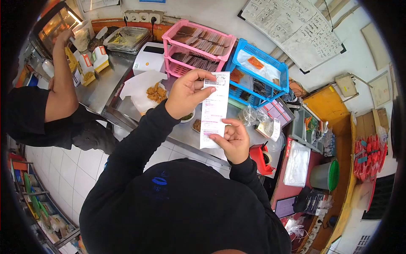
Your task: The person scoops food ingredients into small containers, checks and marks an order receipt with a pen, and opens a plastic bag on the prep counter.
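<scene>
A long white paper receipt (215, 111) with printed lines and pink marks is held up above the steel counter. My left hand (189, 94) pinches its upper end between thumb and fingers. Lower down, the thumb and fingers of my right hand (236, 142) grip the receipt's right edge near the bottom. Behind my left wrist, fried food (156, 93) rests on white paper (136, 86). A small bowl of green food (187, 117) shows partly beneath the receipt and my left forearm.
A co-worker's arm (63, 84) reaches toward a lit display case at left, near food boxes (100, 58). Pink baskets (198, 38) and blue baskets (260, 63) holding packets stand behind the counter. A white printer (149, 59), red tape dispenser (261, 160) and plastic bags (297, 163) are also nearby.
</scene>
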`<state>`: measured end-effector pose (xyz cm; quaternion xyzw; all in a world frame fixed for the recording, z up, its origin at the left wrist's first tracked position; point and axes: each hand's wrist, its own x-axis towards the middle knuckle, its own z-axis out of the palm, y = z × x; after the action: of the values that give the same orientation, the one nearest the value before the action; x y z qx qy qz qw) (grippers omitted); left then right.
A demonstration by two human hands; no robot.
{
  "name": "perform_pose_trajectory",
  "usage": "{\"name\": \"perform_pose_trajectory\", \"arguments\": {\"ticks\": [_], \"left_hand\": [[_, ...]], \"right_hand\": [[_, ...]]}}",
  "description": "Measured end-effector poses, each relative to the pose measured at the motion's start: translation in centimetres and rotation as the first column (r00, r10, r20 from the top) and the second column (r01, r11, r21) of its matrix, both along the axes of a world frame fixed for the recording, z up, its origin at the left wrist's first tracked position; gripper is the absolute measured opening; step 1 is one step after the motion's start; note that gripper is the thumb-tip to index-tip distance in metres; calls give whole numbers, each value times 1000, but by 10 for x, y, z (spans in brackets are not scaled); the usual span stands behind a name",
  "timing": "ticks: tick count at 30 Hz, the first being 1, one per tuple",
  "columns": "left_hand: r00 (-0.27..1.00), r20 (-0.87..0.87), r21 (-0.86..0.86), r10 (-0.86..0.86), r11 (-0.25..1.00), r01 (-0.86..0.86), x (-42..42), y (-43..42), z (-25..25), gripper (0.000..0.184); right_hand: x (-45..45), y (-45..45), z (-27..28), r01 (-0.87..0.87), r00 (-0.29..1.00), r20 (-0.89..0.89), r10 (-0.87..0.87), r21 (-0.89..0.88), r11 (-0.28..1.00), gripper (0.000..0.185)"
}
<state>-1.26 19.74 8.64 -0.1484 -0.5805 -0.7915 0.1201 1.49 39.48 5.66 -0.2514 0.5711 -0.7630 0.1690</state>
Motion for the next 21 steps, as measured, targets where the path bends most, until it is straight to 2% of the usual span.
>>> {"name": "perform_pose_trajectory", "arguments": {"ticks": [4, 21], "left_hand": [[998, -50, 0, 38, 999, -38, 0, 3, 1, 25], [1000, -11, -12, 15, 1000, -15, 6, -6, 1, 23]], "right_hand": [[1, 0, 0, -5, 1000, 8, 5, -12, 1000, 43], [5, -4, -1, -46, 998, -43, 44, -53, 998, 48]]}}
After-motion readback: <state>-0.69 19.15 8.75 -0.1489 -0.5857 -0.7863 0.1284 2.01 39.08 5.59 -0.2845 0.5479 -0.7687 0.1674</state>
